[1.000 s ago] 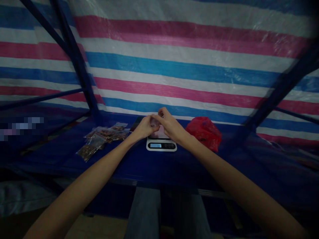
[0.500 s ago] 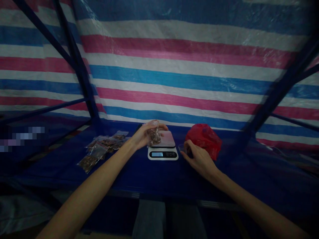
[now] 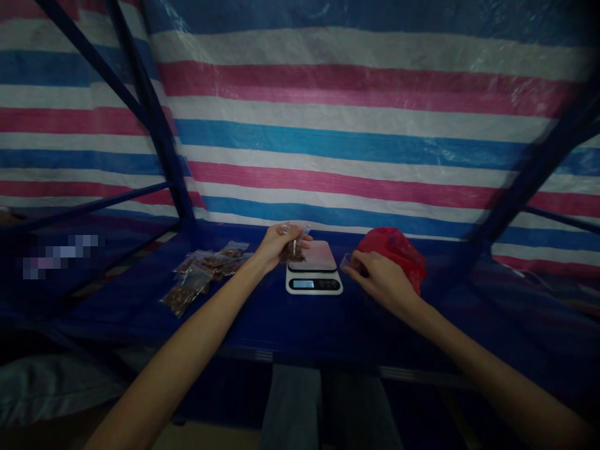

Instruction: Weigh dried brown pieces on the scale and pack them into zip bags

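Left fingers [image 3: 305, 238] curl closed round filled bag [image 3: 293, 250], top up, probably so contents stay down, 10 o'clock of scale [image 3: 314, 275]; right fingers [image 3: 360, 258] pinch clear cup [image 3: 345, 262], 3 o'clock

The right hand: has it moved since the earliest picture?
Yes. Judged against the white scale, the right hand has moved rightward, from over the plate to beside it, with a small clear container at its fingertips.
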The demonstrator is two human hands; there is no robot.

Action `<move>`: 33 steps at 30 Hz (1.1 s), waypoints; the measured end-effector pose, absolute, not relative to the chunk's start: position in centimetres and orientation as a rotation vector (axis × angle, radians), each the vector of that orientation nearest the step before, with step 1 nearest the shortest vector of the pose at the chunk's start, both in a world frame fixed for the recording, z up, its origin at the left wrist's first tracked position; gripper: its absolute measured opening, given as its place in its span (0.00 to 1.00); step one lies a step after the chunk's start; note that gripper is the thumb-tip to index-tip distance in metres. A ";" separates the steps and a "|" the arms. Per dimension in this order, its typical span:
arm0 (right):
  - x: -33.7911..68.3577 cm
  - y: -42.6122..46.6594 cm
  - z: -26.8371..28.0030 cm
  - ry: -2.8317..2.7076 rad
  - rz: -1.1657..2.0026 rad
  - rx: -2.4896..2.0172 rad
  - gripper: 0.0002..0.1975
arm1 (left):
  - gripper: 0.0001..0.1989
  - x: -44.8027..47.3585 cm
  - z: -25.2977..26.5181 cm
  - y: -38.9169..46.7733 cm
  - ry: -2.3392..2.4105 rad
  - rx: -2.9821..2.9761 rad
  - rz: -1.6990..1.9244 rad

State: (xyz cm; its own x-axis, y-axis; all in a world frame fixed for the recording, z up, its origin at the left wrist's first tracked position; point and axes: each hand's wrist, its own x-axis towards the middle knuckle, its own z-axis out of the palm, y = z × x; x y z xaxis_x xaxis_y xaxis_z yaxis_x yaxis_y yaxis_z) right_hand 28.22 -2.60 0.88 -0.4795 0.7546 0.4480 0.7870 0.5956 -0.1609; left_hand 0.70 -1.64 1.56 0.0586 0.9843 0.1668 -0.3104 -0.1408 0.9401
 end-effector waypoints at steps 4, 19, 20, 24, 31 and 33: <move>30.1 -2.8 1.2 -2.413 -0.013 -1.276 0.11 | 0.19 0.9 1.5 -1.6 0.968 1.089 1.356; 31.6 -4.1 -2.4 -2.393 -0.122 -1.291 0.13 | 0.16 2.3 1.1 -1.7 0.946 1.124 1.586; 31.6 -4.5 -2.5 -2.353 -0.159 -1.301 0.16 | 0.15 2.5 1.0 -1.7 0.945 1.095 1.614; 29.2 -6.1 -0.7 -2.166 -0.067 -1.258 0.17 | 0.13 3.9 1.2 -2.4 0.956 1.157 1.677; 20.0 -0.2 2.1 -1.585 0.914 -0.715 0.18 | 0.13 6.8 2.6 -0.9 0.932 1.347 1.804; 18.7 1.4 1.6 -1.412 1.011 -0.643 0.17 | 0.13 7.0 2.5 -0.2 0.952 1.270 1.886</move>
State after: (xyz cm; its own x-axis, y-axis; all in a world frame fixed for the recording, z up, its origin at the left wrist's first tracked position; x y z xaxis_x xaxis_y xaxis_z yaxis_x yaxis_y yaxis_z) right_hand 18.73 1.39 1.63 -0.1231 0.8627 0.4904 -0.1865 0.4653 -0.8653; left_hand 7.02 -0.19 2.45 -0.3073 0.8333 0.4596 -0.1249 -0.5141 0.8486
